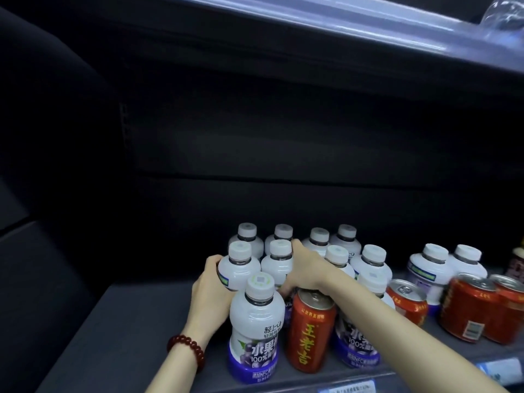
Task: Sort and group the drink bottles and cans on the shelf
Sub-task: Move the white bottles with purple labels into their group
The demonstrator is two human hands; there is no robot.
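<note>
Two hands on the white bottles | left hand (209, 282) cups a bottle (238, 269) at the cluster's left edge, squaring the group | right hand (304, 272) closed among bottles above a red can (309, 333), apparently wedged between them | shelf (127, 350).

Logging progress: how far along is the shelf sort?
Done: white bottles mostly clustered at left. In hand: left hand grips one bottle; right hand reaches among them. Left: one red can stands inside the bottle group, and two bottles sit among the cans at right.
</note>
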